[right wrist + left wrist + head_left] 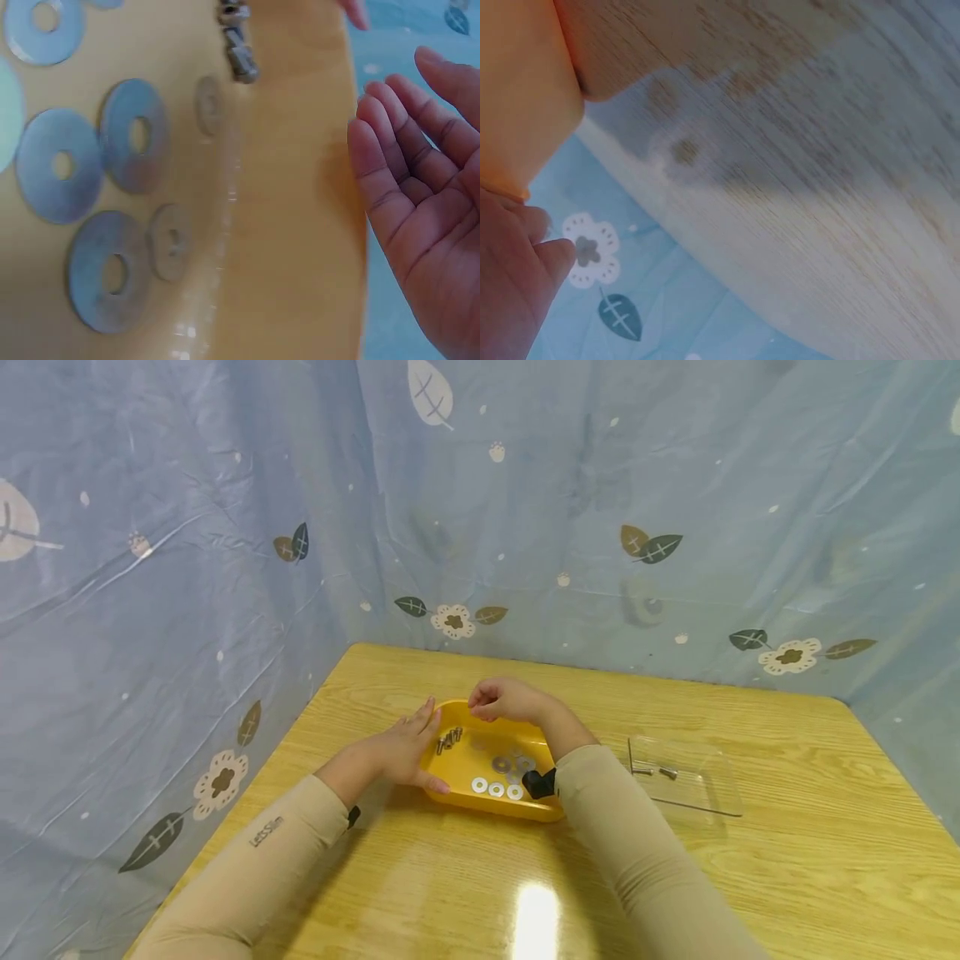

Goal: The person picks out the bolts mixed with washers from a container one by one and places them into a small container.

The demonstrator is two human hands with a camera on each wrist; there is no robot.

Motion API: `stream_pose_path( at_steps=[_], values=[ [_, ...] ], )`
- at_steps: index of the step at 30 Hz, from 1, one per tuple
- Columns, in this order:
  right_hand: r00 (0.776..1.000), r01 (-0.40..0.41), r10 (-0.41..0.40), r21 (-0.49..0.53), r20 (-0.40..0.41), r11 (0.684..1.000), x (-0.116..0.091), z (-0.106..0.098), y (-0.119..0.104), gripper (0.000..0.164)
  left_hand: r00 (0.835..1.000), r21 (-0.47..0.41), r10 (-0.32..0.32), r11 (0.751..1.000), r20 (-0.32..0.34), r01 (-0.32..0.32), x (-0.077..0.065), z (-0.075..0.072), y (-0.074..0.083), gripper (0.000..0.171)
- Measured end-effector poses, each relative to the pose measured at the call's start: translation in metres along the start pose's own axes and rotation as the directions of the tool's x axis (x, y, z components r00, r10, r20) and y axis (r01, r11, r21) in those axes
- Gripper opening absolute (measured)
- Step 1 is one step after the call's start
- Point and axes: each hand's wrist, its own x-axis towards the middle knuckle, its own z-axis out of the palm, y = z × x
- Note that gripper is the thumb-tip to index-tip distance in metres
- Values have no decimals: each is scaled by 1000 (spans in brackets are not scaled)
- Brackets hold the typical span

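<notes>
A yellow plastic tray (459, 773) stands on the wooden table. My left hand (401, 752) lies against its left end with straight, spread fingers, the thumb near the front rim. Over the far rim is my right hand (513, 700); in the right wrist view its fingers (375, 161) are loosely bent, with nothing visible between them and the thumb. Several metal screws (448, 740) are lined up at the tray's left side. Shiny flat washers (496, 789) form a row near the front, and greyer washers (501, 764) are scattered behind them, partly hidden by the right wrist.
A clear plastic box (708, 792) stands right of the tray, beside the right forearm, with a few screws (667, 772) in view there. Blue patterned curtain (525, 527) hangs along the table's back and sides. A black wrist mount (538, 784) overlaps the tray.
</notes>
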Motion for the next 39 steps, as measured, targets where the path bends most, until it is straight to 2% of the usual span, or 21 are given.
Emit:
stream_pose_path(
  at_steps=[15, 22, 26, 32, 39],
  values=[
    [997, -13, 7, -85, -72, 996, 5, 13, 0, 23, 1000, -5, -5, 1000, 10, 5, -4, -7, 4, 128],
    [998, 10, -20, -153, -64, 988, 10, 20, 6, 22, 1000, -9, -4, 1000, 15, 4, -5, -6, 4, 128],
    [997, -6, -7, -176, -76, 984, 12, 23, 7, 20, 1000, 2, -9, 1000, 10, 9, -4, -5, 3, 129],
    [998, -30, 11, -282, -69, 959, 12, 29, 9, 20, 1000, 9, -4, 1000, 3, 4, -3, -3, 2, 129],
    [998, -52, 44, -290, -34, 956, 15, 38, 15, 24, 1000, -4, -13, 1000, 17, 13, -3, -4, 3, 129]
  ],
)
